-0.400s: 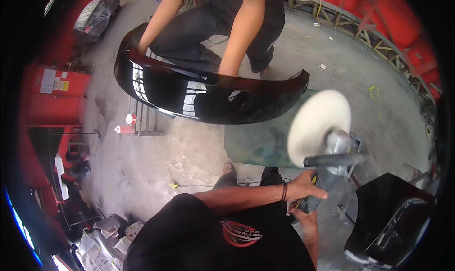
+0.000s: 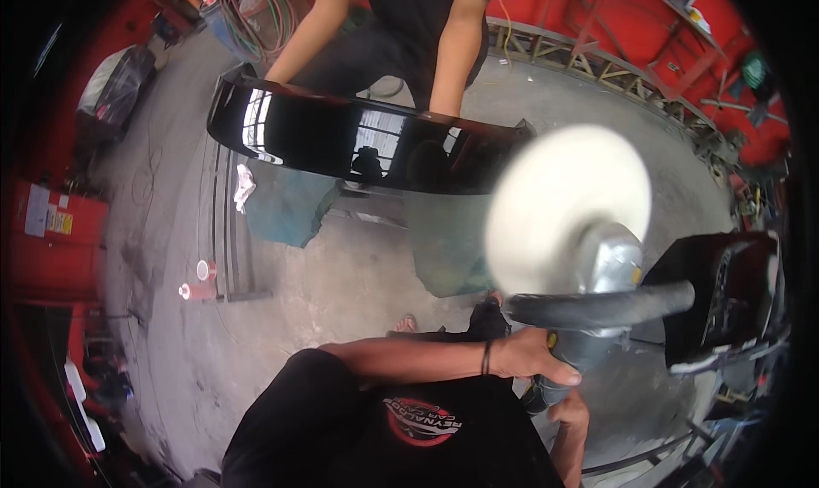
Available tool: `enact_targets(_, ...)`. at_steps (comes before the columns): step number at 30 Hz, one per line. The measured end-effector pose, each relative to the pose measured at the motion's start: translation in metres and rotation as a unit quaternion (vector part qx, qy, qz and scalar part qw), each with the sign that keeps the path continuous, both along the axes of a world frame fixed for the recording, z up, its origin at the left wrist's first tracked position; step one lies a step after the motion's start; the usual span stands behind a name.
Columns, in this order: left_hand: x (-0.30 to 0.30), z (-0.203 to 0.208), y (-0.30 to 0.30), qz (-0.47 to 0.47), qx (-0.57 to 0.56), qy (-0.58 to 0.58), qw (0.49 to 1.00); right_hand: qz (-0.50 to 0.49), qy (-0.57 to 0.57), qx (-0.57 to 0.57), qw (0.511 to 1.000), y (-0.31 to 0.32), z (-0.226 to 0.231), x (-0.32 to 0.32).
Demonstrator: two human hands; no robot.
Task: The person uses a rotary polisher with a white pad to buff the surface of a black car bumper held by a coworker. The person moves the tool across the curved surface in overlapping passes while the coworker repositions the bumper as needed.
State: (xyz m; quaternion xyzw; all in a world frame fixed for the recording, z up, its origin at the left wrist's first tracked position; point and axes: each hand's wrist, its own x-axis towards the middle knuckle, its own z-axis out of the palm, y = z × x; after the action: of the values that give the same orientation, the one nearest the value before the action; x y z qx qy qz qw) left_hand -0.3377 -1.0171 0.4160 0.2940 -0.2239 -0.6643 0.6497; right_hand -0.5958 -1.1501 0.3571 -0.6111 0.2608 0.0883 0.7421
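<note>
My left hand (image 2: 527, 357) is wrapped around the dark body of a power polisher (image 2: 589, 351). Just below it, my right hand (image 2: 570, 413) is closed around the polisher's rear end. A round cream-white pad (image 2: 554, 198), smeared as though turning, faces the far side from the silver head, and a black bar handle (image 2: 601, 307) crosses in front. Beyond the pad is a long, curved, glossy black car panel (image 2: 324, 138). The pad overlaps the panel's right end in view; whether they touch I cannot tell. A co-worker (image 2: 409, 44) holds the panel from behind, fingers hidden.
A low metal bench (image 2: 223, 223) stands beneath the panel's left side, with a white rag (image 2: 244, 188) on it. A pink bottle (image 2: 198, 292) and a small tub (image 2: 206, 270) are beside it. Another black car part (image 2: 721, 300) stands at right. Coiled hoses (image 2: 256, 19) hang far left.
The polisher is larger and higher in view. The panel looks narrower, tilted differently in the co-worker's hands. The whole view has shifted, bringing the rag into sight. Both my hands keep their grip.
</note>
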Motion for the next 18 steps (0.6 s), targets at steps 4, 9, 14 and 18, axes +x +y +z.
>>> enact_targets(4, 0.041, 0.024, 0.091, 0.075, -0.073, -0.074, 0.992, -0.274, 0.052, 0.109, 0.954, 0.058, -0.025, 0.097)
enact_targets(9, 0.051, 0.004, 0.195, 0.292, -0.045, -0.082, 0.952, 0.207, -0.104, -0.462, 0.856, 0.100, -0.036, 0.243)
enact_targets(14, 0.031, 0.008, 0.287, 0.520, 0.013, -0.001, 0.854, 0.251, -0.177, -0.736, 0.604, 0.150, -0.063, 0.302)
enact_targets(18, 0.003, -0.008, 0.335, 0.666, 0.064, 0.050, 0.741, 0.510, 0.150, -0.498, 0.685, 0.162, -0.094, 0.296)
